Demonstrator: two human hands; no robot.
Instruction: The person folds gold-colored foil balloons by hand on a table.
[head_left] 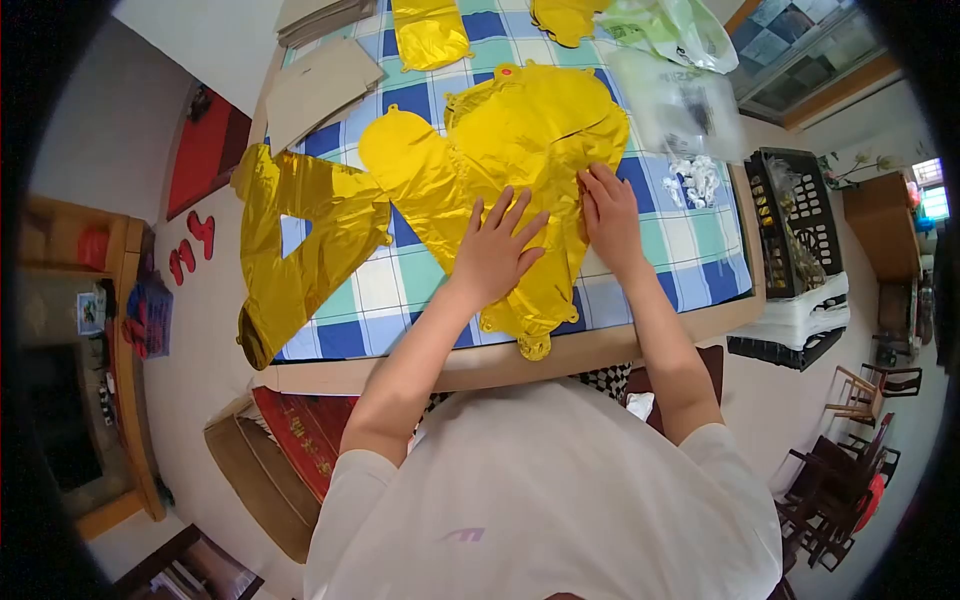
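Observation:
Flat, uninflated gold foil balloons lie over one another on the table, and the middle foil balloon (500, 130) spreads beneath both my hands. My left hand (497, 250) is open, palm down, its fingers spread on the foil. By the foil's right edge, my right hand (612, 220) rests with fingers stretched out and slightly bent, touching the sheet. A tabbed end of the foil (535, 325) points toward my body. To the left, an A-shaped gold foil balloon (285, 250) with a cut-out hole hangs partly over the table's front edge.
The checked tablecloth (690, 275) carries cardboard sheets (320, 90), more gold foil (432, 35), a green-white plastic bag (690, 35), a clear bag (675, 100) and small white pieces (697, 183). A black crate (795, 220) stands right of the table; red slippers (200, 235) lie on the floor left.

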